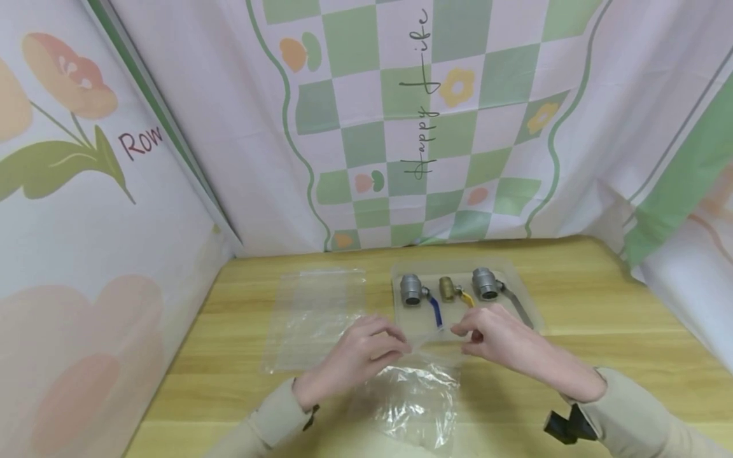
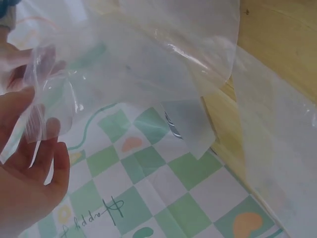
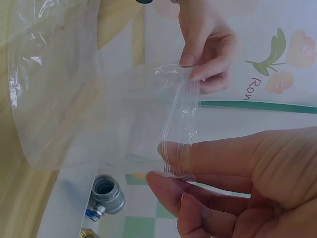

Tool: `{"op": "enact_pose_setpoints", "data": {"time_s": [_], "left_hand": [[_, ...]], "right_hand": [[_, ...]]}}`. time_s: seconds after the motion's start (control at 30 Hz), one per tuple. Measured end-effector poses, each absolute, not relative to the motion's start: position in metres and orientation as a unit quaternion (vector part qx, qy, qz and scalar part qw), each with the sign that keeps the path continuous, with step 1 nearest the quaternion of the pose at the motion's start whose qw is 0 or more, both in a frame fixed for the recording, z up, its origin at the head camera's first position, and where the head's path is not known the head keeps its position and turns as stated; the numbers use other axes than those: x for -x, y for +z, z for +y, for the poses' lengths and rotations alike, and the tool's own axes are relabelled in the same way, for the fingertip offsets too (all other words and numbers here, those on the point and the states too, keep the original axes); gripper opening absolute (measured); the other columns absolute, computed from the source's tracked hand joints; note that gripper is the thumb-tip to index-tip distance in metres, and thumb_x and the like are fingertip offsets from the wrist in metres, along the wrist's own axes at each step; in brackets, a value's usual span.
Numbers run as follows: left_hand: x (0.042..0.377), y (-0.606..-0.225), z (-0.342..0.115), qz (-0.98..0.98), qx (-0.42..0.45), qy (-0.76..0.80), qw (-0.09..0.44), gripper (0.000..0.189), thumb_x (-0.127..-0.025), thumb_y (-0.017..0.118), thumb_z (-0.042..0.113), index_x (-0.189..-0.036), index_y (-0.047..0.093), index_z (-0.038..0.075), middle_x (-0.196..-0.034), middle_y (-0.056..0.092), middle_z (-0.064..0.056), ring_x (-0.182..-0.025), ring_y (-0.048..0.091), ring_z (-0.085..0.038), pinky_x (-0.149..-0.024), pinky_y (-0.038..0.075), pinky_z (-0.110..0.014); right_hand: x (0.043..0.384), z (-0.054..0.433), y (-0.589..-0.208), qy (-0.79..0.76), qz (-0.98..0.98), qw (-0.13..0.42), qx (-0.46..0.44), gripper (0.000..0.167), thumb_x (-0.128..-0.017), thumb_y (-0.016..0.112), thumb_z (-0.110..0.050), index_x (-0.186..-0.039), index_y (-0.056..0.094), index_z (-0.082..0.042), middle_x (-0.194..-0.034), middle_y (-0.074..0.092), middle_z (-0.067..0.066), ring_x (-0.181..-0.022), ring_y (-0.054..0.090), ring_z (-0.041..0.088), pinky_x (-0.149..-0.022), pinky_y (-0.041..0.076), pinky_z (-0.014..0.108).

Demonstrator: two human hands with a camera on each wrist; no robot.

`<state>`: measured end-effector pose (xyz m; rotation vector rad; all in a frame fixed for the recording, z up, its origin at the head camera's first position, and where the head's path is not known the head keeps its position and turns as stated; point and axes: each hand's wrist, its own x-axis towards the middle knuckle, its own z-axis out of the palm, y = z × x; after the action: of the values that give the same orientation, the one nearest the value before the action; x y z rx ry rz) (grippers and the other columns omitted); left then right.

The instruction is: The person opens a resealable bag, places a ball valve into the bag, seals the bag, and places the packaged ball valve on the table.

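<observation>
A clear zip-lock bag (image 1: 420, 407) hangs between the two hands over the front of the table. My left hand (image 1: 366, 348) pinches one end of its zip edge. At the opposite end, my right hand (image 1: 506, 337) grips the edge between thumb and forefinger. Close up in the right wrist view, the zip strip (image 3: 173, 124) runs from one hand to the other, and the clear film droops toward the table. Just beyond the right hand is a clear plastic tray (image 1: 403, 324) holding three ball valves.
The tray holds a silver valve (image 1: 411, 290) with a blue lever, a smaller brass valve (image 1: 447, 289) with a yellow lever, and a silver valve (image 1: 485, 284) with a grey lever. Another clear bag (image 1: 317, 318) lies flat at the left. Printed curtains (image 1: 258, 184) enclose the wooden table.
</observation>
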<state>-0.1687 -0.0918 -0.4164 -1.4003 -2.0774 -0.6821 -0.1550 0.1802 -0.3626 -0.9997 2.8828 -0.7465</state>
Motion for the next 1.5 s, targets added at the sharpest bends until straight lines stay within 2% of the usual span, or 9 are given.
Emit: {"op": "enact_pose_setpoints", "data": {"time_s": [0.2,0.43,0.57,0.7,0.83,0.93,1.03,1.2,1.5], "left_hand": [[0.167,-0.416,-0.093,-0.78,0.51,-0.25,0.264,0.012,-0.079,0.08,0.012,-0.089,0.074,0.015,-0.094,0.074,0.003,-0.09,0.067,-0.007,-0.089,0.052,-0.009],[0.165,-0.415,-0.087,-0.788,0.493,-0.254,0.268,0.009,-0.08,0.08,0.013,-0.086,0.074,0.015,-0.088,0.074,0.004,-0.084,0.068,-0.005,-0.087,0.052,-0.007],[0.163,-0.414,-0.087,-0.795,0.477,-0.27,0.259,0.009,-0.08,0.08,0.011,-0.086,0.073,0.014,-0.088,0.074,0.003,-0.084,0.068,-0.007,-0.087,0.052,-0.007],[0.161,-0.413,-0.088,-0.798,0.466,-0.288,0.253,0.01,-0.079,0.08,0.01,-0.086,0.073,0.013,-0.089,0.074,0.002,-0.084,0.069,-0.007,-0.087,0.053,-0.007],[0.16,-0.413,-0.088,-0.799,0.459,-0.298,0.251,0.01,-0.079,0.08,0.01,-0.086,0.073,0.013,-0.088,0.074,0.002,-0.084,0.068,-0.007,-0.087,0.053,-0.008],[0.159,-0.412,-0.087,-0.802,0.453,-0.299,0.248,0.01,-0.079,0.08,0.011,-0.086,0.074,0.014,-0.088,0.074,0.002,-0.084,0.068,-0.007,-0.086,0.053,-0.008],[0.158,-0.412,-0.086,-0.806,0.45,-0.301,0.24,0.009,-0.08,0.08,0.012,-0.086,0.074,0.014,-0.088,0.074,0.003,-0.084,0.068,-0.007,-0.086,0.053,-0.007],[0.157,-0.413,-0.086,-0.81,0.445,-0.313,0.22,0.009,-0.081,0.079,0.011,-0.088,0.074,0.013,-0.089,0.074,0.002,-0.084,0.069,-0.007,-0.086,0.053,-0.007],[0.157,-0.413,-0.086,-0.803,0.463,-0.318,0.202,0.008,-0.082,0.077,0.008,-0.088,0.074,0.011,-0.09,0.075,0.0,-0.084,0.07,-0.008,-0.086,0.053,-0.006]], "right_hand": [[0.156,0.182,-0.364,-0.23,0.914,-0.004,0.335,0.025,-0.071,0.082,-0.002,-0.096,0.076,-0.002,-0.092,0.077,0.015,-0.066,0.07,0.009,-0.06,0.057,0.011],[0.155,0.18,-0.364,-0.175,0.922,-0.026,0.345,0.016,-0.072,0.083,-0.008,-0.082,0.075,-0.019,-0.086,0.075,-0.003,-0.07,0.067,0.008,-0.06,0.056,0.015],[0.154,0.178,-0.363,-0.166,0.926,-0.054,0.334,0.021,-0.073,0.083,-0.009,-0.076,0.068,-0.024,-0.089,0.071,-0.006,-0.071,0.065,0.009,-0.058,0.053,0.014],[0.153,0.175,-0.363,-0.162,0.929,-0.081,0.323,0.028,-0.071,0.085,-0.011,-0.079,0.061,-0.022,-0.089,0.065,-0.007,-0.072,0.06,0.007,-0.056,0.048,0.013],[0.155,0.172,-0.362,-0.165,0.922,-0.105,0.333,0.032,-0.07,0.087,-0.014,-0.086,0.06,-0.02,-0.088,0.067,-0.007,-0.076,0.064,0.011,-0.06,0.053,0.017],[0.159,0.169,-0.363,-0.177,0.912,-0.107,0.354,0.027,-0.073,0.085,-0.015,-0.091,0.066,-0.019,-0.089,0.071,-0.006,-0.081,0.067,0.013,-0.067,0.058,0.022],[0.163,0.168,-0.366,-0.207,0.898,-0.096,0.377,0.019,-0.077,0.082,-0.013,-0.091,0.072,-0.018,-0.088,0.074,-0.006,-0.08,0.069,0.011,-0.069,0.06,0.022],[0.168,0.169,-0.371,-0.24,0.884,-0.074,0.394,0.009,-0.08,0.079,-0.012,-0.085,0.076,-0.019,-0.081,0.073,-0.008,-0.072,0.065,0.002,-0.062,0.056,0.014],[0.171,0.169,-0.374,-0.242,0.883,-0.065,0.396,0.004,-0.081,0.078,-0.014,-0.085,0.077,-0.017,-0.078,0.073,-0.006,-0.067,0.059,-0.004,-0.057,0.052,0.012]]}}
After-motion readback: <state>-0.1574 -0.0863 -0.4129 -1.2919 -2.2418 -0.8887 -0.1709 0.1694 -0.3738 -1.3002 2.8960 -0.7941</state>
